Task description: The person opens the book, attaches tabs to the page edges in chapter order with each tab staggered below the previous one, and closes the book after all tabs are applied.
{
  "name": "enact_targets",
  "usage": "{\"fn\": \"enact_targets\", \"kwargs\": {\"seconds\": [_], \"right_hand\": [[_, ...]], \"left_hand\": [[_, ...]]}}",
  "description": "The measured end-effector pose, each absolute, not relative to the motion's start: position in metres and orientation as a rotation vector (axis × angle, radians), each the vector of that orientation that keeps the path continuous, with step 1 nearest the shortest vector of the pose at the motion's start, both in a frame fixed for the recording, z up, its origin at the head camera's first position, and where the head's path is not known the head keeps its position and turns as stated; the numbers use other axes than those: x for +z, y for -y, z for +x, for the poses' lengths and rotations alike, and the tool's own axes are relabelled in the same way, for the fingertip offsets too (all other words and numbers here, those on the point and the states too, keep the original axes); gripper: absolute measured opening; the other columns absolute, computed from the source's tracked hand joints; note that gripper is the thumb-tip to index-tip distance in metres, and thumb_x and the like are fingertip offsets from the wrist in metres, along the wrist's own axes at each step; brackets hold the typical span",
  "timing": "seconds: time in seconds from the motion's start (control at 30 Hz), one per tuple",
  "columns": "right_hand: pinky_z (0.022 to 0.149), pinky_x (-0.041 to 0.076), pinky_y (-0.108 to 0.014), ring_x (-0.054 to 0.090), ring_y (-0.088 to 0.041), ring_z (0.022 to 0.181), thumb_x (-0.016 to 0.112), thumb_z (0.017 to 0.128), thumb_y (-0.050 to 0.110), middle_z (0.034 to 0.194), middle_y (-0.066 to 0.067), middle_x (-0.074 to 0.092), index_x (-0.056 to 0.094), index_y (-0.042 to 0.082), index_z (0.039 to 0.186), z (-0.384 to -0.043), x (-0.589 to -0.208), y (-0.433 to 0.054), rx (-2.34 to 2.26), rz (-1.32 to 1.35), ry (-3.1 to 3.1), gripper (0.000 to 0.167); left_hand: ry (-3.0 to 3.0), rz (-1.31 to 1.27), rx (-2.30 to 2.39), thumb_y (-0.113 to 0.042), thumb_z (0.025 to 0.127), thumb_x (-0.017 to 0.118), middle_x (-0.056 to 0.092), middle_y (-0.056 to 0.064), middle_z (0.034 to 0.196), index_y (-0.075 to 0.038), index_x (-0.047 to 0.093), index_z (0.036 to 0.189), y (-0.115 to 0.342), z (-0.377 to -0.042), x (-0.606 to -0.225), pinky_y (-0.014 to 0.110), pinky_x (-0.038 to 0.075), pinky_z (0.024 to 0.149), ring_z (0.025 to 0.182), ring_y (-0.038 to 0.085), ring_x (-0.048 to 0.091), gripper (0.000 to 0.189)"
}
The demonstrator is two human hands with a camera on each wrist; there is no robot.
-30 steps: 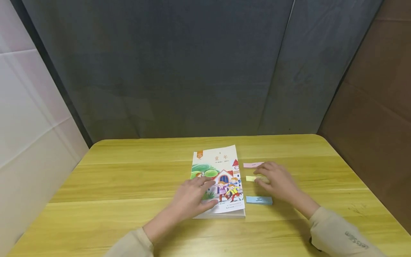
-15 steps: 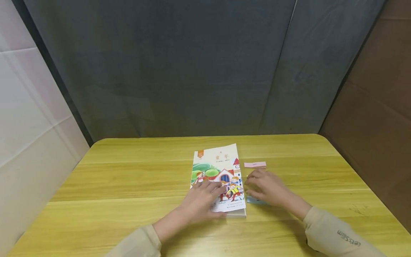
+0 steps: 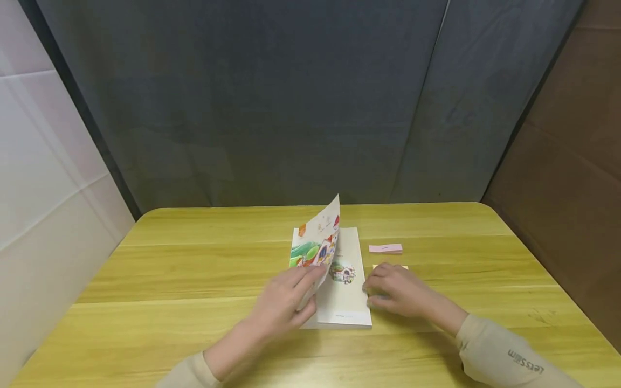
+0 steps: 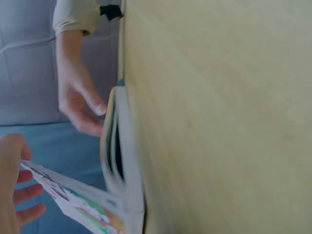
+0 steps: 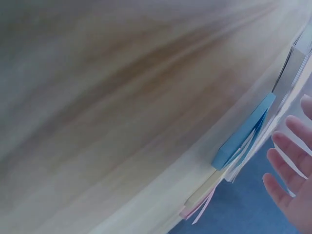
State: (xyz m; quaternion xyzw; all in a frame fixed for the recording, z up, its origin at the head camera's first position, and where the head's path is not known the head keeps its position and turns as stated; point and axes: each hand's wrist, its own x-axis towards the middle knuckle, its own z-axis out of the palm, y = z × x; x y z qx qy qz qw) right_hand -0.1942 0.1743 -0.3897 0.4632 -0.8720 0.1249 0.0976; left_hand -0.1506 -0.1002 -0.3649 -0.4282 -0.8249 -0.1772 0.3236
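A paperback book [image 3: 344, 302] with an illustrated front cover [image 3: 305, 248] lies on the wooden table. My left hand [image 3: 283, 299] holds that cover by its free side, raised and tilted to the left. Below it, a cream page with a small round picture shows. In the left wrist view the cover [image 4: 87, 204] slants up between thumb and fingers. My right hand [image 3: 400, 291] is at the book's right edge, fingertips right at the pages. In the right wrist view its fingers [image 5: 287, 141] are spread and slightly bent.
A pink sticky-note pad [image 3: 385, 248] lies right of the book. Under the right hand a yellow pad [image 3: 405, 267] peeks out. The right wrist view also shows a blue pad [image 5: 246, 131]. A dark fabric wall [image 3: 291, 108] stands behind the table [image 3: 170, 302].
My left hand has moved from resting over the cover to lifting it leftward, exposing the page beneath. The right hand has come left and down from the sticky-note pads to the book's edge.
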Motion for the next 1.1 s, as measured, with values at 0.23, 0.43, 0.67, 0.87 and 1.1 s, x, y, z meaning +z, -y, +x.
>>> {"fn": "enact_targets", "kwargs": {"seconds": [0.23, 0.43, 0.67, 0.87, 1.1], "right_hand": [[0.077, 0.042, -0.034, 0.051, -0.013, 0.09, 0.062, 0.08, 0.031, 0.094, 0.004, 0.058, 0.065, 0.015, 0.093, -0.192, -0.389, -0.173, 0.354, 1.386, 2.615, 0.021], [0.074, 0.042, -0.033, 0.049, -0.012, 0.09, 0.06, 0.081, 0.032, 0.094, 0.005, 0.057, 0.064, 0.016, 0.095, -0.19, -0.387, -0.172, 0.319, 1.375, 2.695, 0.022], [0.07, 0.042, -0.032, 0.049, -0.011, 0.086, 0.06, 0.081, 0.033, 0.092, 0.006, 0.056, 0.064, 0.018, 0.095, -0.19, -0.389, -0.172, 0.301, 1.369, 2.703, 0.022], [0.069, 0.043, -0.032, 0.049, -0.011, 0.085, 0.061, 0.081, 0.032, 0.091, 0.007, 0.056, 0.064, 0.017, 0.095, -0.19, -0.389, -0.171, 0.31, 1.387, 2.686, 0.021], [0.071, 0.043, -0.033, 0.049, -0.011, 0.086, 0.06, 0.082, 0.032, 0.092, 0.007, 0.056, 0.064, 0.017, 0.096, -0.19, -0.389, -0.171, 0.316, 1.376, 2.71, 0.021]], "left_hand": [[2.089, -0.978, -0.606, -0.01, 0.07, 0.049, 0.052, 0.011, 0.116, 0.0, 0.048, 0.121, 0.124, -0.15, -0.349, 0.034, 0.045, 0.076, 0.099, 0.024, 0.051, 0.052], [2.088, -0.845, -0.492, -0.011, 0.07, 0.047, 0.05, 0.014, 0.117, -0.002, 0.055, 0.113, 0.151, -0.146, -0.341, 0.046, 0.039, 0.079, 0.104, 0.032, 0.047, 0.044], [2.362, -0.727, -0.143, -0.014, 0.066, 0.063, 0.055, 0.012, 0.11, -0.006, 0.058, 0.108, 0.175, -0.139, -0.346, 0.051, 0.032, 0.086, 0.104, 0.031, 0.047, 0.044], [2.617, -0.758, -0.126, -0.022, 0.069, 0.068, 0.058, 0.009, 0.108, -0.006, 0.059, 0.108, 0.173, -0.14, -0.362, 0.048, 0.037, 0.085, 0.101, 0.027, 0.052, 0.043], [2.774, -0.866, -0.26, -0.032, 0.076, 0.065, 0.058, 0.007, 0.107, -0.007, 0.059, 0.109, 0.155, -0.147, -0.38, 0.038, 0.047, 0.071, 0.095, 0.024, 0.055, 0.042]]}}
